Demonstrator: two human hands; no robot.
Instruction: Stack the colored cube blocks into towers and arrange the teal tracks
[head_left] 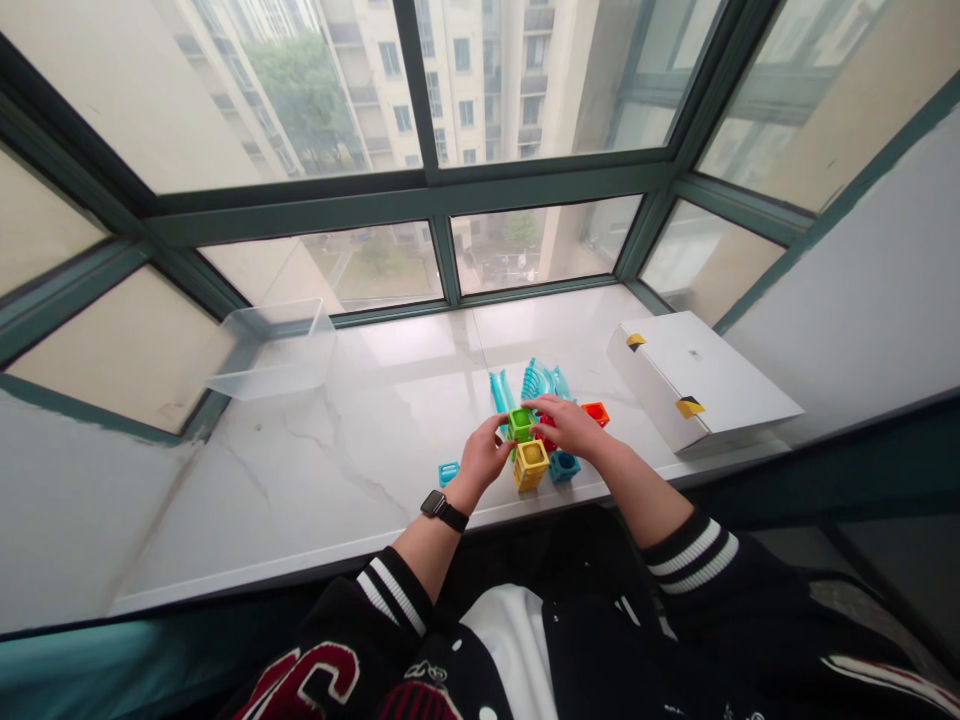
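Note:
A green hollow toy block sits between my two hands, just behind a yellow block. My left hand grips the green block from the left, thumb and fingers bent around its side. From the right, my right hand reaches over a red block and has its fingertips on the green block's far right edge. The red block is partly hidden under that hand. A dark teal block stands right of the yellow one. An orange-red block lies beyond my right wrist.
Translucent turquoise track pieces lie behind the blocks. A small blue piece rests left of my left hand. On the marble-patterned sill, a clear plastic bin stands far left and a white box right. Windows rise behind.

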